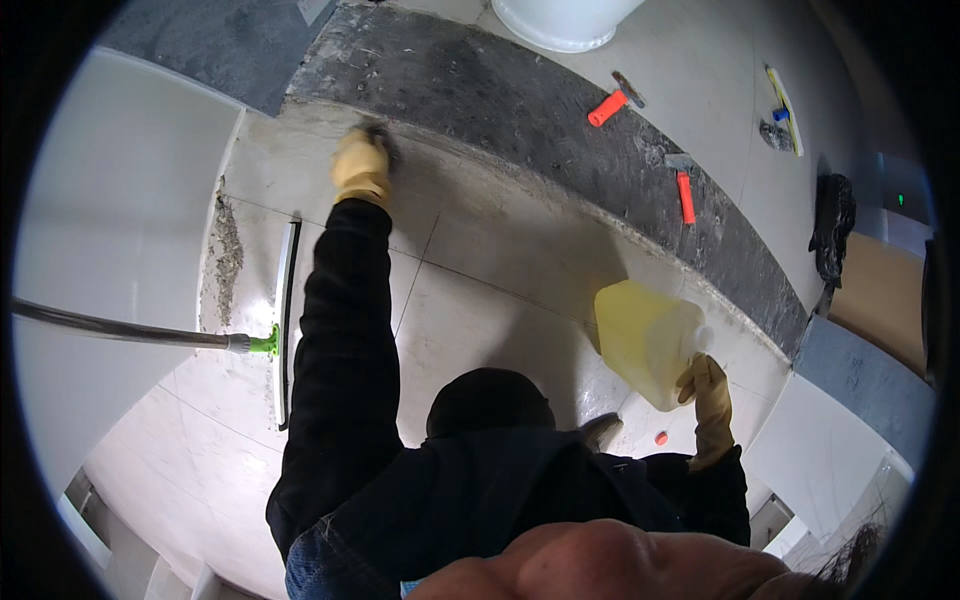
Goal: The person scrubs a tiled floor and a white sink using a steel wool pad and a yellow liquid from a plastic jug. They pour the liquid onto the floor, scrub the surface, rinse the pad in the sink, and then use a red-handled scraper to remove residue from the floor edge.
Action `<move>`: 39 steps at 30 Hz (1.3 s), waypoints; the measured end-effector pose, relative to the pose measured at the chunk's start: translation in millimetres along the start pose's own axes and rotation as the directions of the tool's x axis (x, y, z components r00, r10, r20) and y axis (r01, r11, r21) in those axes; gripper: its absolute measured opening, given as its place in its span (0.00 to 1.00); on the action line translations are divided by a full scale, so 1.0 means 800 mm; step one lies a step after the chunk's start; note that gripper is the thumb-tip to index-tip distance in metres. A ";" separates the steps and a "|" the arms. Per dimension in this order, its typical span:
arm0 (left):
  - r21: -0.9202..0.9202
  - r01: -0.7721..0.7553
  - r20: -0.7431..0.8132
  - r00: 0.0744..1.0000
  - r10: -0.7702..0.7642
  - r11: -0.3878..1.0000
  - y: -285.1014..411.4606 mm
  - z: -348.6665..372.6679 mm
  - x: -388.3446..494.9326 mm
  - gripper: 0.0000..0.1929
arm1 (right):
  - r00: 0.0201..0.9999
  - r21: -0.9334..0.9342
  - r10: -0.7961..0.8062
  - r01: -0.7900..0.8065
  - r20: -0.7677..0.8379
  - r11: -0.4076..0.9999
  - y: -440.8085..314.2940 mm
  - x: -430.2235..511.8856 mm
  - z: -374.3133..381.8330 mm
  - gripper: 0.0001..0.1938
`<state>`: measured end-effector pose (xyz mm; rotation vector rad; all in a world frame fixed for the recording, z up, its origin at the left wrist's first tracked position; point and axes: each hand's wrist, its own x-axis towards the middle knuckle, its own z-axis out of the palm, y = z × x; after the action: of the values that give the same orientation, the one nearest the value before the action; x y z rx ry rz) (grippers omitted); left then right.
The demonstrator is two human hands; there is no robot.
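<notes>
My left hand [361,161], in a yellow rubber glove, is closed around a dark scrubbing pad [381,142], pressed on the dirty floor tile [465,184] close to the dark stone strip [480,97]. My right hand [703,382], in a like glove, grips the handle side of a translucent plastic jug [645,337] holding yellow liquid. The jug's mouth shows no cap. A small red cap [661,438] lies on the tiles near my foot [601,430].
A floor squeegee [285,330] lies left of my arm, near crumbled debris [226,255]. Two orange-handled scrapers [608,108] [685,196] lie on or beside the dark strip. Beyond are a white bucket [566,26], another squeegee [786,112] and a black bag [831,229].
</notes>
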<state>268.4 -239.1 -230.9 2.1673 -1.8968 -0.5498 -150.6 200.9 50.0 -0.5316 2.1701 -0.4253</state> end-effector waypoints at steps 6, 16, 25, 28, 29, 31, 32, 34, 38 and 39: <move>0.067 -0.270 0.511 0.836 0.200 0.961 0.168 0.115 -0.149 0.15 | 0.999 0.012 -0.046 0.046 -0.008 0.999 -0.001 -0.002 0.005 0.24; 0.086 -0.092 0.049 0.995 0.088 0.992 -0.095 -0.022 0.095 0.16 | 0.999 0.019 -0.035 0.035 -0.008 0.999 0.008 0.004 -0.004 0.23; 0.025 -0.487 0.415 0.800 0.434 0.873 0.097 0.029 -0.120 0.11 | 1.000 -0.046 -0.002 0.002 -0.004 0.999 0.012 0.005 -0.006 0.27; 0.024 -0.512 0.192 0.845 0.498 0.859 0.023 0.003 -0.040 0.12 | 0.999 -0.032 -0.040 0.041 0.021 0.999 0.017 0.006 -0.009 0.27; 0.073 -0.433 0.103 0.900 0.424 0.899 -0.012 -0.015 0.001 0.13 | 0.997 -0.008 -0.068 0.068 0.032 0.998 0.017 0.005 -0.010 0.27; 0.099 -0.270 -0.070 0.958 0.278 0.958 -0.084 -0.052 0.082 0.16 | 0.992 -0.010 -0.110 0.111 0.053 0.994 0.016 0.003 -0.010 0.28; 0.051 -0.221 -0.133 0.965 0.226 0.974 -0.114 -0.067 0.108 0.17 | 0.997 -0.021 -0.067 0.068 0.031 0.997 0.013 0.002 -0.009 0.28; 0.042 -0.174 -0.182 0.967 0.179 0.984 -0.135 -0.077 0.135 0.18 | 1.000 -0.065 -0.024 0.025 0.018 0.998 0.005 0.000 -0.006 0.28; 0.125 -0.103 -0.140 0.983 0.121 0.987 -0.055 -0.025 0.058 0.17 | 0.999 -0.033 -0.031 0.031 0.023 0.999 -0.016 -0.008 0.003 0.29; 0.213 -0.329 -0.026 0.939 0.342 0.920 -0.022 -0.004 0.022 0.14 | 0.999 -0.026 -0.040 0.041 0.019 0.999 -0.021 -0.010 0.005 0.29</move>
<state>287.6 -254.4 -237.2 1.8749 -2.3108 -0.2258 -139.1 190.6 60.9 -0.5924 2.1524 -0.4128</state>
